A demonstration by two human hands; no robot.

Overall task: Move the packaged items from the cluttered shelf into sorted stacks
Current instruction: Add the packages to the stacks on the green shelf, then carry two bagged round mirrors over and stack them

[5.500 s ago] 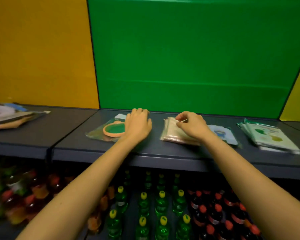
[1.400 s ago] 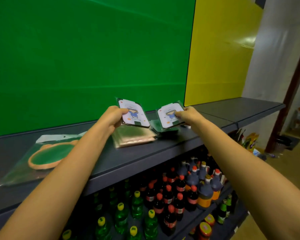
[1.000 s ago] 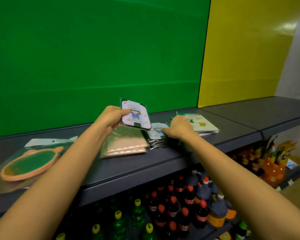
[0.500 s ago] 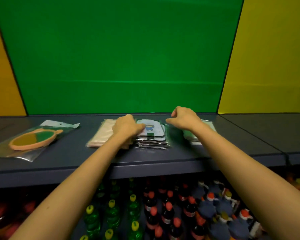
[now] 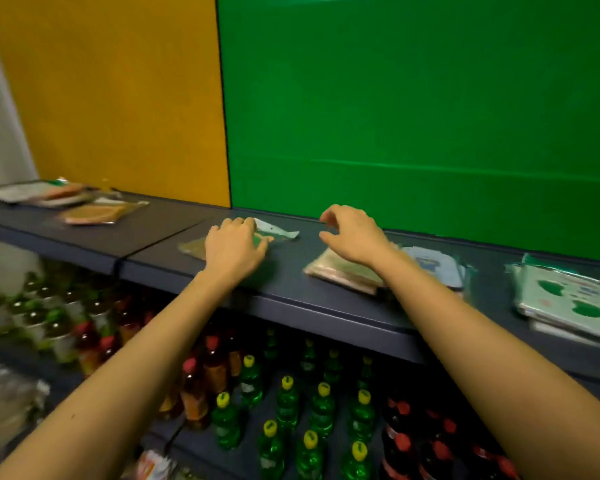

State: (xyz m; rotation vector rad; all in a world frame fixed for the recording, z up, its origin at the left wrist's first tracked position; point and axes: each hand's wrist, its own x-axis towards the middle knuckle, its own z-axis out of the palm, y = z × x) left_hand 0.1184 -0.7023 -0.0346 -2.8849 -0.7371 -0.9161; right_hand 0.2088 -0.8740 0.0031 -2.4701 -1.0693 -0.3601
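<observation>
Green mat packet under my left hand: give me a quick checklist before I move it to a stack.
1. Left hand on the green mat packet: ok, it rests on top.
2. Packet gripped: not ok, the fingers lie over it and no pinch shows.
3. Right hand free: ok, it holds nothing and hovers above the beige stack.
4. Room to slide: ok, bare shelf lies between packet and beige stack.
5. Matching stack in view: cannot tell, the left pile is blurred.

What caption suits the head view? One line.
Left hand rests on a clear packet; right hand hovers beside a beige stack.
</observation>
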